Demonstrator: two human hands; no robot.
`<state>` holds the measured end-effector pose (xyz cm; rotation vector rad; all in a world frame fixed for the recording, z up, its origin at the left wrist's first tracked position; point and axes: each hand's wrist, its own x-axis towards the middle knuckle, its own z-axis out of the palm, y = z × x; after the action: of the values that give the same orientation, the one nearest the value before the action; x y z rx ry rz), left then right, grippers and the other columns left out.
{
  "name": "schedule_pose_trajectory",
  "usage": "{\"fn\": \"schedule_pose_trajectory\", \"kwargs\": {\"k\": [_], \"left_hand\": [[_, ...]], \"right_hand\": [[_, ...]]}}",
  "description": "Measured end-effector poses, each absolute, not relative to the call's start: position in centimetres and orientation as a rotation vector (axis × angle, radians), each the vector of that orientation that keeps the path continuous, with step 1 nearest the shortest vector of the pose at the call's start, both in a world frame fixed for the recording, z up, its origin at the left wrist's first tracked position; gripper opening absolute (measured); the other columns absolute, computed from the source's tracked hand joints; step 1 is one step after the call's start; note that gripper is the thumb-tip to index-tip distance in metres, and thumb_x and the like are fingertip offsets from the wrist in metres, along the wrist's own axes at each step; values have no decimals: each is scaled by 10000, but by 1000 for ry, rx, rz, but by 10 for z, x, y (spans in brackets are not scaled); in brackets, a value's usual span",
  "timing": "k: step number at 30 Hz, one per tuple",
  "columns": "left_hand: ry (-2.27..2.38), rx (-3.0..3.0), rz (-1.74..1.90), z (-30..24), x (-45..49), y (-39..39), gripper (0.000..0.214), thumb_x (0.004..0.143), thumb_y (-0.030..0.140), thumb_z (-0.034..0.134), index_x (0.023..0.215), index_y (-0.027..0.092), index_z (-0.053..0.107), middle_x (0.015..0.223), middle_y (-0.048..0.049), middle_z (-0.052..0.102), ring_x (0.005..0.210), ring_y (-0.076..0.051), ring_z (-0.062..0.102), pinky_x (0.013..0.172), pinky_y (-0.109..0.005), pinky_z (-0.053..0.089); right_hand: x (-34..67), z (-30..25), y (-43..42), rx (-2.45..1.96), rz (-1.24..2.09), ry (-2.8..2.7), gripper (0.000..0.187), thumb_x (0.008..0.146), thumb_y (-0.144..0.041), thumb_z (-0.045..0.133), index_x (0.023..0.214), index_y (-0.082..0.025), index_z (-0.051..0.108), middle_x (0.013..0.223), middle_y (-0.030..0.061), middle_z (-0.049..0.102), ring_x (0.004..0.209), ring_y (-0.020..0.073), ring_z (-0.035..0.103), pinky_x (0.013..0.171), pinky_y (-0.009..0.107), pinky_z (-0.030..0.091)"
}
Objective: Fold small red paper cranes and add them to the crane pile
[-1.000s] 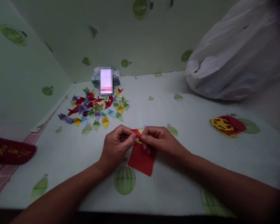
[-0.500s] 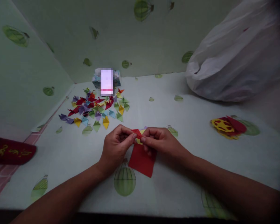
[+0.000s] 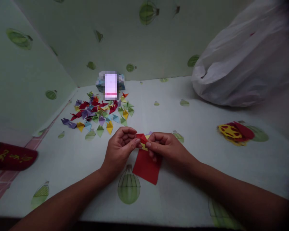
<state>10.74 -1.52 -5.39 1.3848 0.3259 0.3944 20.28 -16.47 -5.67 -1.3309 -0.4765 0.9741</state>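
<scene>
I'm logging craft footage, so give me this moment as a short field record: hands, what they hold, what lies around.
left hand: grip pinched on red folded piece
right hand: pinches the same piece
under hands: red sheet on the table
far left: pile of folded coloured pieces
right side: white plastic bag, red and yellow papers

I see the left hand (image 3: 119, 150) and the right hand (image 3: 165, 147) pinching a small folded red paper piece (image 3: 142, 138) over a flat red paper sheet (image 3: 145, 168) on the balloon-printed tablecloth (image 3: 183, 186). A heap of colourful folded paper triangles (image 3: 100, 112) lies beyond.
</scene>
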Motion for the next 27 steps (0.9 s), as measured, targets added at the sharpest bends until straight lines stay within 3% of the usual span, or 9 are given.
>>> {"fn": "schedule_pose_trajectory", "kwargs": {"k": [18,24,27], "left_hand": [[338,1477,468,-53,105,-16,181,793,203,736,929,184,618,798,21,625,683,-95,627,634,-202,565],[358,1510,369,-52,105,-15,305,805,236,734,1095,181,659,772,15,665,648,-100,646,648,-216,559],[364,1491,313,-53,105,-15,245,791,257,747,1013,165,696,789,-11,705,655,-115,663,649,-235,564]], "right_hand": [[200,-57,-161,-1379,948,-610,230,794,-355,703,737,-173,573,611,-10,615,545,107,554,549,245,428],[203,-55,-161,-1358,914,-550,219,801,-363,692,751,-175,590,626,-10,631,549,101,559,560,247,437],[204,-54,-162,-1345,891,-524,234,793,-382,701,750,-179,592,625,-16,626,546,100,558,560,250,443]]}}
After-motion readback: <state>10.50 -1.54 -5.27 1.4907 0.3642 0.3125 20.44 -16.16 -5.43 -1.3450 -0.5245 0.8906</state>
